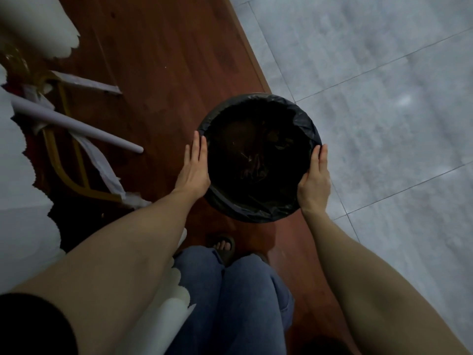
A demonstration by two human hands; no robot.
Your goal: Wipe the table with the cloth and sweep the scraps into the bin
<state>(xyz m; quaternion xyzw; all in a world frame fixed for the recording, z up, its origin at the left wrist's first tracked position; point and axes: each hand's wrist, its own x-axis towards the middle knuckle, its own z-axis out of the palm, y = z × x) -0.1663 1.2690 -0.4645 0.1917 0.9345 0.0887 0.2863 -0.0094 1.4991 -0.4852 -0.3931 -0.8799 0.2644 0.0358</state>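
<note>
**Kid:** Two bare arms come in from the bottom, one on each side. Between them are legs in blue jeans (238,298). One foot in a dark sandal (224,246) pokes out past the knees.

**Friend:** What is the white stuff by the left arm?

**Kid:** White cloth with a wavy edge (163,319). It hangs down along the left side. I cannot tell what it covers.

**Friend:** Where is the bin?

**Kid:** The bin (258,208) is a little farther out, in the middle. It is round and has a black bag (302,116) pulled over its rim. It sits over the red-brown wood floor (163,57), right at the edge where the wood meets the grey tile floor (384,73). Inside it is very dark. I see a few small scraps at the bottom, but they are too dim to name.

**Friend:** What are the hands doing?

**Kid:** The left hand (194,167) is pressed flat on the left side of the rim, fingers straight. The right hand (315,180) is curled on the right side of the rim. Both are holding the bin between them.

**Friend:** And farther away?

**Kid:** On the far left is a yellow metal frame (64,160). A pale tube (76,125) lies across it, with torn white strips (102,160) hanging around it. More white cloth is in the top left corner.
</note>
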